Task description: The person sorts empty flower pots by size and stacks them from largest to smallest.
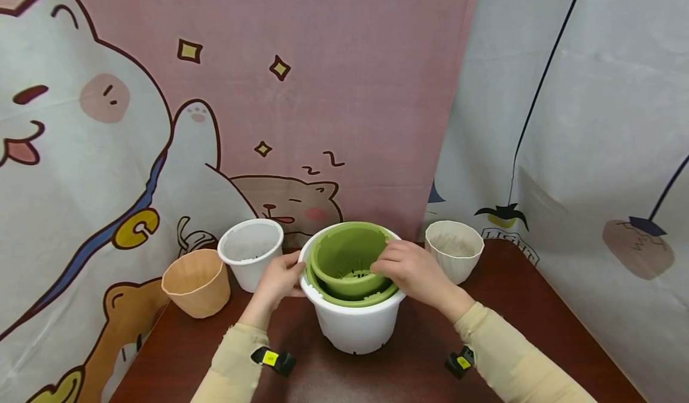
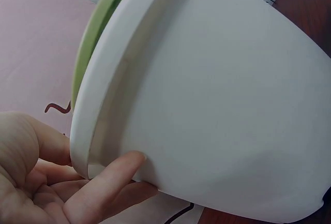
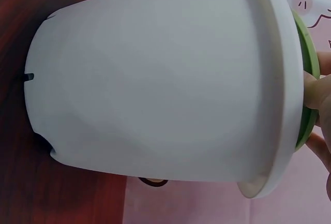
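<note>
At the middle of the table stands a large white flowerpot (image 1: 356,329) with two green flowerpots nested in it. The inner green pot (image 1: 344,249) sits tilted inside the larger green pot (image 1: 359,301). My left hand (image 1: 278,282) grips the white pot's rim from the left; in the left wrist view its fingers (image 2: 116,180) lie under the rim, against the outer wall. With my right hand (image 1: 413,269) I pinch the right side of the inner green pot's rim. In the right wrist view the white pot's wall (image 3: 155,84) fills most of the picture, with the thumb (image 3: 312,92) at the green rim.
To the left are an orange pleated pot (image 1: 198,286) and a smaller white pot (image 1: 252,253). A cream pleated pot (image 1: 456,250) stands behind my right hand. All rest on the dark red-brown table (image 1: 517,343), with a printed cloth (image 1: 366,92) hanging behind it.
</note>
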Available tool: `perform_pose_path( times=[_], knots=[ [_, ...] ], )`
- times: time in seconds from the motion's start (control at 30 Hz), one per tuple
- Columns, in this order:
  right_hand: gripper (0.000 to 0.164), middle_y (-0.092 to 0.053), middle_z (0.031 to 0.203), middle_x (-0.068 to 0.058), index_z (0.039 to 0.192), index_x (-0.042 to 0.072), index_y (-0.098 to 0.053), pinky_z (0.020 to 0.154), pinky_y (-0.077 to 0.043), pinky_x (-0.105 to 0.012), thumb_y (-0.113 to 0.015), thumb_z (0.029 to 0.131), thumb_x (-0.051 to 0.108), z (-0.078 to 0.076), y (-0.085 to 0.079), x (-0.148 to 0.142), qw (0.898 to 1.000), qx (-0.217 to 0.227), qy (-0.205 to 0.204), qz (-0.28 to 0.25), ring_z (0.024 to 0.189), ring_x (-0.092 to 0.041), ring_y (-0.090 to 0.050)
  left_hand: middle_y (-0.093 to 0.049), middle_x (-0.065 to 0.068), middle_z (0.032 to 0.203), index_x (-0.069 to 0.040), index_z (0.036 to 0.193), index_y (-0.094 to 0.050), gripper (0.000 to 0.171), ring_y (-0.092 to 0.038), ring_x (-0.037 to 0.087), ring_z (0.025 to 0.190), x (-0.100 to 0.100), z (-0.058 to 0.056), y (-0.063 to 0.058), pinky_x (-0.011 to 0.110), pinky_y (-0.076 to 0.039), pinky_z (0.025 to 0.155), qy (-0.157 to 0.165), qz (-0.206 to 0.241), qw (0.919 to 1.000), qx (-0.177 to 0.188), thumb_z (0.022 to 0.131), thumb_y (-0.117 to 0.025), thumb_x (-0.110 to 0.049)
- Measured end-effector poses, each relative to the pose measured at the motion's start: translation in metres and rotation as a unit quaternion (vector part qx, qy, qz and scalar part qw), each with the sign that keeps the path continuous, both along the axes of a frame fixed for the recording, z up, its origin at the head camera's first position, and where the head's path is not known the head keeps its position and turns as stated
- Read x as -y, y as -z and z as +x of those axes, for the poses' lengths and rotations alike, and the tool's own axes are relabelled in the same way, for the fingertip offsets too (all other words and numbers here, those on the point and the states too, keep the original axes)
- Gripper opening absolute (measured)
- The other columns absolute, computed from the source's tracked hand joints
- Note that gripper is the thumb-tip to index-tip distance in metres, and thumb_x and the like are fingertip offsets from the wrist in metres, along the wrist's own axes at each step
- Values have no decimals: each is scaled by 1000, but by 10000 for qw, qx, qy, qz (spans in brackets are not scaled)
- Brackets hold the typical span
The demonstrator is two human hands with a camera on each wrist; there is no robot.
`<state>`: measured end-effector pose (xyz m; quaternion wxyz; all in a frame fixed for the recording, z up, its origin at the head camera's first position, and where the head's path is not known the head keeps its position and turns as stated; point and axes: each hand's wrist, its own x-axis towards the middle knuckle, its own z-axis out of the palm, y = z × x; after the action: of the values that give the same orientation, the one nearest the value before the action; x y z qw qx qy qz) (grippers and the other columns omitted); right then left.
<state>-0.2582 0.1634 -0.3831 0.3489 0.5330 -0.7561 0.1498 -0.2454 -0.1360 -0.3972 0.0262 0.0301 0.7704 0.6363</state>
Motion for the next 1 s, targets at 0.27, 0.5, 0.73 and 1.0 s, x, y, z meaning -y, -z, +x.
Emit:
perform_pose_path(
  times=[0.27,0.5,0.73,1.0],
  knots=[
    [25,-68,89,7,94,15,-74,94,-52,-37,-69,80,-6,0,6,1,9999,3,26,123,86,-15,-62,-66,26,108,5,138,-53,38,-70,29,75,0,0,0,44,-62,60,1,-1,10000,53,101,-48,-2],
    [27,-68,89,7,93,15,-75,81,-54,-31,-71,77,-6,-2,8,-2,9998,94,-21,154,85,-14,-62,-65,25,111,4,139,-53,38,-70,29,76,0,1,-2,43,-62,60,19,-61,10000,54,102,-49,-3],
    [30,-71,92,9,95,16,-77,82,-53,-29,-77,74,-6,-4,7,-4,9991,277,-139,286,90,-14,-62,-65,26,112,5,139,-53,38,-70,29,76,0,1,-3,43,-62,60,13,-65,10000,70,102,-49,-4],
    [41,-72,96,10,105,20,-79,88,-53,-31,-86,69,1,-6,7,-8,9983,456,-229,281,95,-15,-64,-64,27,115,5,140,-52,39,-70,29,76,0,1,-1,43,-62,60,-11,-81,9999,59,102,-49,-4]
  ],
)
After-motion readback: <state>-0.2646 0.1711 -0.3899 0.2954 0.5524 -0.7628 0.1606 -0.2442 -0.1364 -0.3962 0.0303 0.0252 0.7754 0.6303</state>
